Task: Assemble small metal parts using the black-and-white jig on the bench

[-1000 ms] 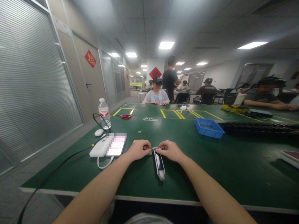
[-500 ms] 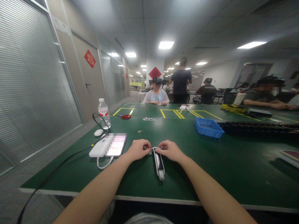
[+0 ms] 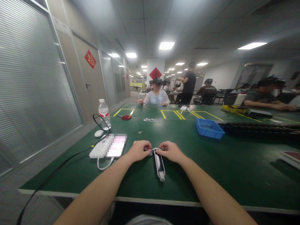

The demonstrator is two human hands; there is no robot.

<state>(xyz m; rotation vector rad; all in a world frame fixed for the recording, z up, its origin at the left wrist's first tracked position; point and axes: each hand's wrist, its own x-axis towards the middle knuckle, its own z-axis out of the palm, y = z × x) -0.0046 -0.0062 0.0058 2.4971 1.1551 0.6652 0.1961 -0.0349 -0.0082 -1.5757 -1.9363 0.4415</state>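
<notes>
A slim black-and-white item (image 3: 159,163) with a white cord along its edges lies lengthwise on the green table in front of me. Its near end has a pale, whitish tip (image 3: 161,177). At its far end my two hands face each other, a small gap apart. My left hand (image 3: 140,150) is closed in a pinch, with a small greyish bit at its fingertips that is too small to name. Also pinched is my right hand (image 3: 171,151), its thumb over the item's far end; what its fingers grip is mostly hidden.
To the left are a phone (image 3: 116,146), a white power bank (image 3: 97,148), a white mouse-like object (image 3: 98,133) and a water bottle (image 3: 104,115). Farther off lie red-handled scissors (image 3: 126,117) and small metal pieces (image 3: 140,132). A blue tray (image 3: 209,128) stands right. A person (image 3: 156,95) sits opposite.
My hands and the item stay practically still. Across the table the seated person has moved one hand outward, and the standing person behind has turned and shifted right.
</notes>
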